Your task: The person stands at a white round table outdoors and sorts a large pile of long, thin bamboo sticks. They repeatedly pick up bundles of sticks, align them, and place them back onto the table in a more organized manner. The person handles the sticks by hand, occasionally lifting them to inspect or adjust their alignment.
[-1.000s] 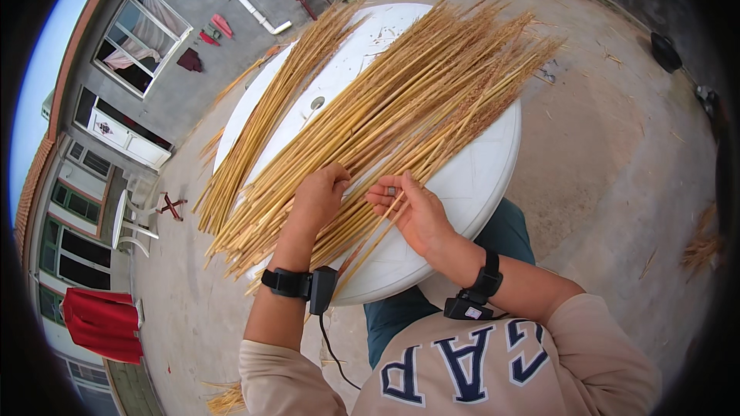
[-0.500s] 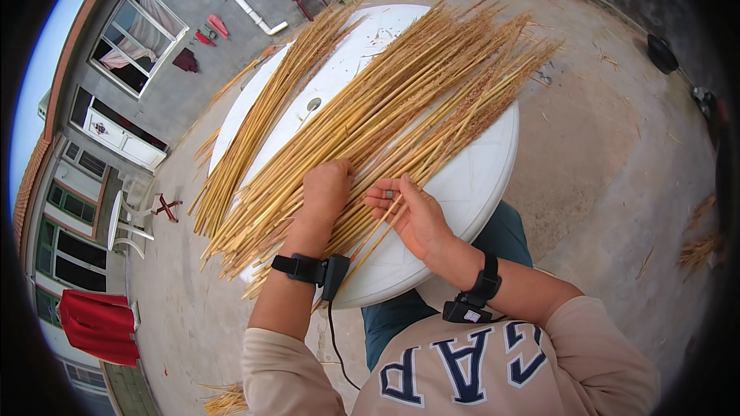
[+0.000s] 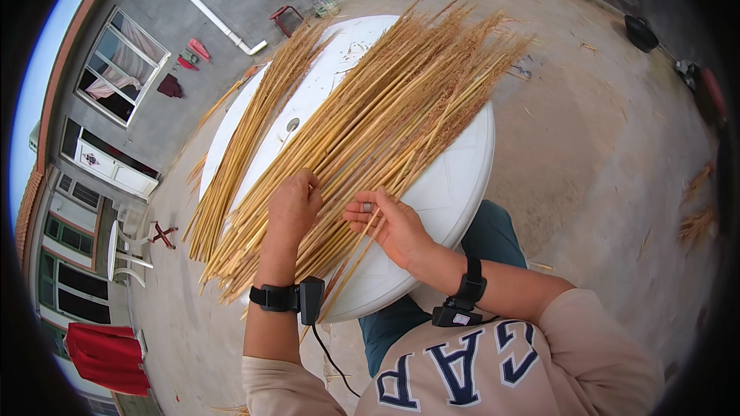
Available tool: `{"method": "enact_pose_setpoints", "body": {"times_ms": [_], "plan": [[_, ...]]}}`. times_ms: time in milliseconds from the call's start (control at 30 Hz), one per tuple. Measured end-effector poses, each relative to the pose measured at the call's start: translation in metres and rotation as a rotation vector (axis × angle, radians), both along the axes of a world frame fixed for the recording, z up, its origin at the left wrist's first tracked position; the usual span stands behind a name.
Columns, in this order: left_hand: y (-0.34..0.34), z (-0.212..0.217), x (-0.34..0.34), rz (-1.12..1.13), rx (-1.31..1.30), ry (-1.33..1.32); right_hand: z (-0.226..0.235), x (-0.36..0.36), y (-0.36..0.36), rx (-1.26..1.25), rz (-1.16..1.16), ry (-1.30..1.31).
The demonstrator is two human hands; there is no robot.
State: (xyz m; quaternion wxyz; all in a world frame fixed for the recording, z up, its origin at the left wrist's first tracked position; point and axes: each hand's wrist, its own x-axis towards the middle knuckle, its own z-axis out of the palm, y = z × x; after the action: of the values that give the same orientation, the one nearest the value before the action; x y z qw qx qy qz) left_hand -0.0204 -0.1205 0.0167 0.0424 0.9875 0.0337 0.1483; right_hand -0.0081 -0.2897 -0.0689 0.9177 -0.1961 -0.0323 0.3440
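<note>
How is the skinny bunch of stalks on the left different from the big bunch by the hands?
The skinny bunch is narrow, while the big bunch spreads much wider. The skinny bunch lies untouched, but the big bunch has the left hand and right hand at it. Both are straw-coloured, lie on the white table and have feathery tops pointing to its far side.

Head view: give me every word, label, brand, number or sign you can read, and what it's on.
Shirt: large dark blue letters outlined in white, upside down here; clear enough to read, but I won't copy the wording.
Black device at the right wrist: small white label, too small to read.
White door: dark mark, too small to make out.
Stalks, table: no text seen.
</note>
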Motion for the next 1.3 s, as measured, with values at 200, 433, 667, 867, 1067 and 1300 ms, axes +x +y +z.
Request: {"method": "enact_pose_setpoints", "body": {"times_ms": [200, 433, 667, 867, 1067, 1300], "plan": [[-0.04, 0.014, -0.028, -0.154, -0.072, 0.048, 0.005, -0.002, 0.0, 0.046, -0.053, 0.064], [-0.036, 0.005, -0.023, -0.091, -0.285, 0.107, -0.008, 0.003, 0.001, 0.066, -0.047, 0.011], [0.012, -0.026, 0.002, -0.026, 0.024, 0.097, 0.0, 0.001, 0.0, 0.064, -0.02, 0.036], [0.016, -0.033, 0.011, 0.084, 0.027, 0.166, -0.002, 0.002, 0.001, 0.037, -0.027, 0.031], [0.012, -0.035, 0.008, 0.052, 0.006, 0.115, 0.002, 0.001, -0.001, 0.009, -0.016, 0.035], [0.01, -0.037, 0.011, 0.103, 0.086, 0.05, 0.004, 0.001, -0.001, 0.006, -0.012, 0.037]]}}
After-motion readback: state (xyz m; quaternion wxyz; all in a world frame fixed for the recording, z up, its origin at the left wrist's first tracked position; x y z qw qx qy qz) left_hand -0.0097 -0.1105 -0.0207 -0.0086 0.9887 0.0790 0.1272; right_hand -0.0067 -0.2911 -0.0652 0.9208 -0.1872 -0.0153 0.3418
